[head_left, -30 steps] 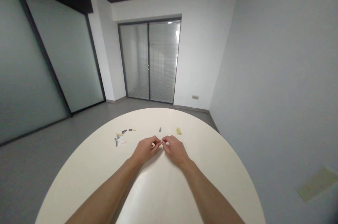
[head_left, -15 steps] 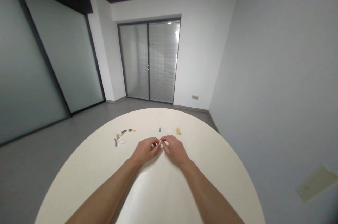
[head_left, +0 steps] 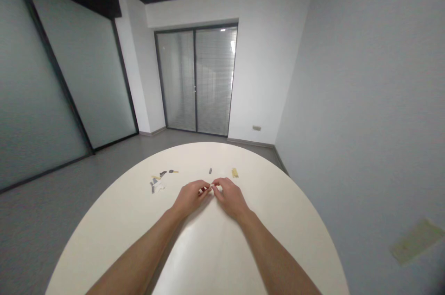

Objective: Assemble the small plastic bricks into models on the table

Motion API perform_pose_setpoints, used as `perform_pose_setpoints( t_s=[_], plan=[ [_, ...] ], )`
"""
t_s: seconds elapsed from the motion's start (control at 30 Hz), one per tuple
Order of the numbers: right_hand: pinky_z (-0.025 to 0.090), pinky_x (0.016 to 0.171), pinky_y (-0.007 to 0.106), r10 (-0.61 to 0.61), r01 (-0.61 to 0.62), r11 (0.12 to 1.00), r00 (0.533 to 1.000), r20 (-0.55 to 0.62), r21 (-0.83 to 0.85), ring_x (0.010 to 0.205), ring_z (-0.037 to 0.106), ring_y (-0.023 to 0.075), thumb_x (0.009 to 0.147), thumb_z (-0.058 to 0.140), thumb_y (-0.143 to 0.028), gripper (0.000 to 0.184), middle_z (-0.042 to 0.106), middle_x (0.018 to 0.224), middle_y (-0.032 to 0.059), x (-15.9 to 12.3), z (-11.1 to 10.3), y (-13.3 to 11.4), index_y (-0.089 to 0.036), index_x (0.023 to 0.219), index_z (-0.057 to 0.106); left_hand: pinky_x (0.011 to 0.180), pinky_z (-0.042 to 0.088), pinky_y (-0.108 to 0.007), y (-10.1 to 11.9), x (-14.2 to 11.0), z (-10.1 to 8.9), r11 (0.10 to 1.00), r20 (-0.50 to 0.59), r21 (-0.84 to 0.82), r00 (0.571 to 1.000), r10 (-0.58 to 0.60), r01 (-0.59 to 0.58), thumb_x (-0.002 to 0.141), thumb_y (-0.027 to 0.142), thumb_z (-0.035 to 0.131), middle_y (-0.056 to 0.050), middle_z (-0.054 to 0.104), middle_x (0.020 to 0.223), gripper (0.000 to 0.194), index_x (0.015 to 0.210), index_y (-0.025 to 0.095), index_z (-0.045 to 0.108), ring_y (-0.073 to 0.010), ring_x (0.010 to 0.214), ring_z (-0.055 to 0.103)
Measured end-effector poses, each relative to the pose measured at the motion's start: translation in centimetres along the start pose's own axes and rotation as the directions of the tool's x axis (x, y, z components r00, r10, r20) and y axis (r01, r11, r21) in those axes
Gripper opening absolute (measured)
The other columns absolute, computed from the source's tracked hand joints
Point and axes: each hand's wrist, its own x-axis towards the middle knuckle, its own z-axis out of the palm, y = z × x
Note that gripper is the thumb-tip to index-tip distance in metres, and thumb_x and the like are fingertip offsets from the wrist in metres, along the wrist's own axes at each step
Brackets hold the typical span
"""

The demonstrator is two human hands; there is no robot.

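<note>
My left hand (head_left: 192, 196) and my right hand (head_left: 228, 195) meet over the middle of the round white table (head_left: 194, 258), fingertips close together. Both are pinched closed. Between the fingertips shows a tiny pale spot, too small to name, and most of whatever they hold is hidden. Just beyond the fingers lies a small grey piece (head_left: 210, 171). Past my right hand rests a small group of yellow pieces (head_left: 235, 173).
Left of my hands lie several loose white and grey pieces (head_left: 157, 186), with dark pieces (head_left: 163, 174) behind them. A dark piece with a yellow bar (head_left: 174, 172) sits beside those. Walls and a glass door (head_left: 196, 82) stand beyond the table.
The fingertips have shifted very slightly, and a little more of the pale spot shows between them. The pieces on the table have not moved.
</note>
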Motion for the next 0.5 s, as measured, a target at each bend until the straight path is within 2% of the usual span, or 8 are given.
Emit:
perform_pose_setpoints(
  t_s=[0.27, 0.5],
  plan=[
    [0.046, 0.088, 0.032, -0.019, 0.019, 1.000, 1.000, -0.013, -0.010, 0.098, 0.060, 0.0186, 0.095, 0.053, -0.026, 0.012, 0.068, 0.100, 0.0033, 0.02, -0.02, -0.06, -0.023, 0.100, 0.063, 0.072, 0.047, -0.023, 0.33, -0.14, -0.16, 1.000, -0.087, -0.014, 0.996, 0.004, -0.005, 0.092, 0.029, 0.049, 0.000, 0.072, 0.092, 0.020, 0.096, 0.024, 0.068, -0.0147, 0.081, 0.065],
    [0.046, 0.087, 0.031, -0.015, 0.015, 1.000, 1.000, -0.009, -0.015, 0.098, 0.060, 0.0186, 0.093, 0.055, -0.023, 0.010, 0.067, 0.099, 0.0026, -0.05, -0.04, -0.10, -0.023, 0.100, 0.062, 0.071, 0.046, -0.024, -0.35, -0.01, 0.18, 0.999, -0.041, -0.046, 0.999, -0.024, 0.022, 0.090, 0.026, 0.051, 0.001, 0.072, 0.090, 0.017, 0.095, 0.025, 0.067, -0.0147, 0.079, 0.065]
  ],
)
